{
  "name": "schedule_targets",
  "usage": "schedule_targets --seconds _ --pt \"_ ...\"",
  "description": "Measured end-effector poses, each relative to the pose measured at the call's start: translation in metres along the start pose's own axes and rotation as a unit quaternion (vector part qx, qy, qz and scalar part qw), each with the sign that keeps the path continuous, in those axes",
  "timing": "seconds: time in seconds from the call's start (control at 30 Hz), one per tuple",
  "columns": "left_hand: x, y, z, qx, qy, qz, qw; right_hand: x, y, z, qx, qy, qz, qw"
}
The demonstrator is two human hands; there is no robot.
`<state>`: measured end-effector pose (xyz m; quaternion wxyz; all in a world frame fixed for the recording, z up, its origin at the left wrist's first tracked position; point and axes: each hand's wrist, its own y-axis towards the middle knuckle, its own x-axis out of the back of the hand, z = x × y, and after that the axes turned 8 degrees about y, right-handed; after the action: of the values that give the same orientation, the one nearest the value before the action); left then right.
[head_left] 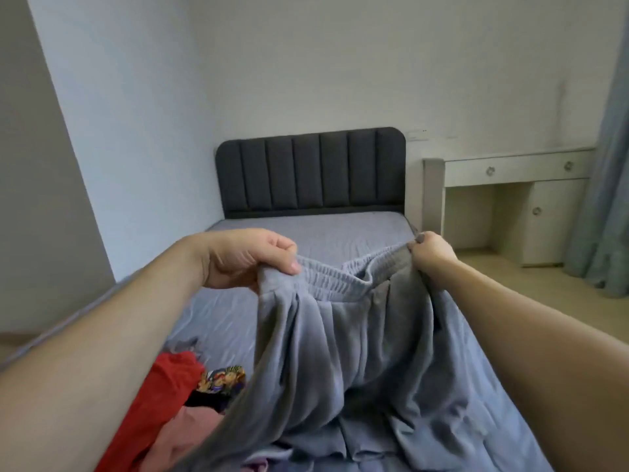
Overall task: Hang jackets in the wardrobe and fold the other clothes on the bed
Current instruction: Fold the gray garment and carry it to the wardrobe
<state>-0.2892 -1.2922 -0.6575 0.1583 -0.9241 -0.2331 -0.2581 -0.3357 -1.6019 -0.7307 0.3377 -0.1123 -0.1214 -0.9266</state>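
Head view, read from left to right. At the lower left I see a heap of clothes on the bed (340,229): a red garment (160,396), a pink garment (190,434) beneath it, and a dark patterned garment (221,379) just beside both. My left hand (245,258) is raised above the sheet, fingers curled and thumb pressed down, pinching the left end of the elastic waistband of the grey trousers (357,352). The trousers hang from that waistband, which is stretched between both hands with its opening facing me; the fabric falls in folds toward the near edge of the bed, where the lower part lies bunched on the grey sheet and touches the clothes heap. My right hand (430,252) pinches the right end of the waistband, its fingers closed around the gathered cloth. Beyond the hands stands the dark padded headboard (311,172) against the white wall. To the right of the bed is a pale bench (510,172) with two drawers bearing round knobs and a small cupboard door below. At the far right a blue-grey curtain (609,185) hangs to the floor.
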Motion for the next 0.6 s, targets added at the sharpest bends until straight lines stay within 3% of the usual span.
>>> schedule_targets --seconds 0.07,0.17,0.23,0.3,0.33,0.4,0.47,0.53,0.6 --pt "-0.029 0.021 0.008 -0.054 -0.124 -0.022 0.991 -0.008 -0.012 -0.018 -0.108 0.066 0.048 0.991" --pt "-0.061 0.047 0.022 -0.054 -0.251 -0.107 0.961 -0.003 -0.029 -0.057 -0.2 0.196 0.08 0.957" --pt "-0.072 0.054 0.028 -0.051 -0.299 -0.13 0.944 0.004 -0.043 -0.081 -0.199 0.272 0.048 0.94" --pt "-0.084 0.059 0.031 -0.063 -0.311 -0.084 0.944 0.012 -0.058 -0.097 -0.148 0.322 0.011 0.935" --pt "-0.093 0.063 0.031 -0.069 -0.256 -0.074 0.961 0.017 -0.063 -0.103 -0.122 0.331 0.017 0.936" --pt "-0.116 0.076 0.032 -0.083 -0.006 -0.136 0.987 0.028 -0.07 -0.107 -0.058 0.308 0.055 0.948" --pt "-0.135 0.093 0.035 -0.111 0.193 -0.233 0.947 0.036 -0.068 -0.107 0.013 0.277 0.082 0.957" --pt "-0.145 0.106 0.033 -0.134 0.268 -0.279 0.912 0.042 -0.067 -0.107 0.053 0.229 0.104 0.966" --pt "-0.15 0.115 0.029 -0.164 0.251 -0.263 0.917 0.049 -0.068 -0.108 0.067 0.192 0.12 0.972"
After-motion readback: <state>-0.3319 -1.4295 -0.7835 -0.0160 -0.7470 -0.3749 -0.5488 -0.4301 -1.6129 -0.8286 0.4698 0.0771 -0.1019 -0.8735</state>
